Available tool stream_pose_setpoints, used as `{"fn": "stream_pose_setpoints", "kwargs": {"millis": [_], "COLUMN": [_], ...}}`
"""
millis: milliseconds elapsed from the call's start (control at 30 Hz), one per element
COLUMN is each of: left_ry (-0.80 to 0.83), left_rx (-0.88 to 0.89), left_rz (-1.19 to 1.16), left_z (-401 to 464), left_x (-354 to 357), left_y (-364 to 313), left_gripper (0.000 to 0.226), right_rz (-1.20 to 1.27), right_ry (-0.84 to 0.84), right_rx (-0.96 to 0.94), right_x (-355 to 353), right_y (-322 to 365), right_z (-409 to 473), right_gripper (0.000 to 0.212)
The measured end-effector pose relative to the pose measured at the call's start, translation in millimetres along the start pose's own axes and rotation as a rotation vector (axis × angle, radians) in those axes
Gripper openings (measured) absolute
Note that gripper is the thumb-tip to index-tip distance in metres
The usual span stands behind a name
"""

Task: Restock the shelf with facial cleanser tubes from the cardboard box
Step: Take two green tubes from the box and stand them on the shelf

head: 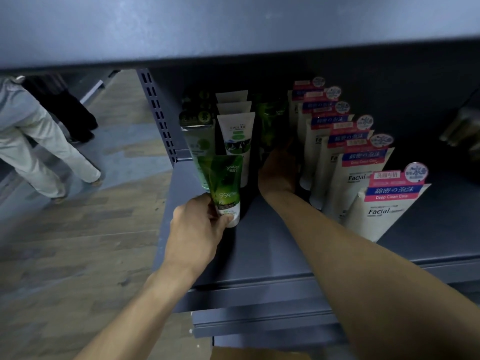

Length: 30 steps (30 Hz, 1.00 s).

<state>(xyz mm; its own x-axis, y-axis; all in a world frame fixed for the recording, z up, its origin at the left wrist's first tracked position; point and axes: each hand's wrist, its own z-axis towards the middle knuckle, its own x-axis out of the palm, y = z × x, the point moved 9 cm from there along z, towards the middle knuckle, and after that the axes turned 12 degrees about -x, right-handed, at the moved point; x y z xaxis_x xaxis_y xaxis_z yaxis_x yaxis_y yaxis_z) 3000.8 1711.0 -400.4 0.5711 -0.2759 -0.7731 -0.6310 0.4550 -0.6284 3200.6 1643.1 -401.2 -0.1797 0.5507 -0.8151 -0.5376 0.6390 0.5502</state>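
Green plastic facial cleanser tube with leaf print and white cap (225, 189): stands cap-down near the front of the dark blue-grey metal shelf (262, 253), at about 9 o'clock from the frame centre, just ahead of a row of white tubes with green labels (235, 136). The left hand (198, 224) grips it low, fingers and thumb curled round the cap end. The right hand (279, 172) reaches deeper, at 12 o'clock from the held tube, among dark green tubes (270, 118) in shadow; whether its fingers clasp anything cannot be told. At 3 o'clock, a diagonal row of cream tubes with pink-and-blue header cards (363, 165) stands upright.

Handling, as judged: the tube looks light, soft-walled and glossy, so likely to dent or slip if squeezed mid-body; the stiff cap and shoulder give the firmer hold. On its narrow cap it will probably topple easily beside neighbours.

At 9 o'clock, beyond the shelf upright, a person's light trousers (33, 141) cross the floor.
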Motion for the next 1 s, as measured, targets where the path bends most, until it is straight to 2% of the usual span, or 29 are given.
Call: {"fn": "stream_pose_setpoints", "kwargs": {"millis": [133, 233, 300, 400, 633, 767, 867, 933, 1000], "left_ry": [0.002, 0.004, 0.009, 0.017, 0.034, 0.12, 0.15, 0.162, 0.169], "left_rx": [-0.005, -0.016, -0.017, -0.023, -0.018, -0.086, -0.124, -0.111, -0.102], "left_rz": [-0.005, 0.012, 0.008, 0.011, 0.013, 0.022, 0.091, 0.147, 0.191], "left_z": [-0.9, -0.9, -1.7, -2.1, -9.6, -14.3, -17.2, -18.9, -19.8], "left_x": [0.1, 0.0, 0.3, -0.7, -2.9, -4.8, -11.3, -18.4, -28.8], "left_y": [0.2, 1.0, 0.9, 0.1, -5.5, -5.7, -2.1, 3.4, 13.3], "left_gripper": [0.015, 0.015, 0.016, 0.019, 0.02, 0.028, 0.025, 0.02, 0.033], "right_rz": [0.018, -0.003, 0.041, 0.021, 0.068, 0.122, 0.178, 0.186, 0.164], "right_ry": [-0.006, 0.077, 0.049, -0.043, -0.028, -0.029, -0.018, 0.017, 0.05], "right_rx": [0.003, 0.008, -0.026, -0.106, -0.223, -0.275, -0.278, -0.255, -0.23], "right_x": [-0.3, 4.1, 3.0, -9.0, -37.5, -51.5, -49.3, -40.3, -30.6], "right_y": [0.0, -5.4, -4.9, 3.6, 14.2, 28.8, 47.3, 58.2, 66.1], "right_z": [0.5, -5.4, -18.6, -47.8, -95.5, -112.9, -124.8, -128.3, -129.3], "right_gripper": [0.066, 0.052, 0.048, 0.056, 0.034, 0.028, 0.03, 0.041, 0.056]}}
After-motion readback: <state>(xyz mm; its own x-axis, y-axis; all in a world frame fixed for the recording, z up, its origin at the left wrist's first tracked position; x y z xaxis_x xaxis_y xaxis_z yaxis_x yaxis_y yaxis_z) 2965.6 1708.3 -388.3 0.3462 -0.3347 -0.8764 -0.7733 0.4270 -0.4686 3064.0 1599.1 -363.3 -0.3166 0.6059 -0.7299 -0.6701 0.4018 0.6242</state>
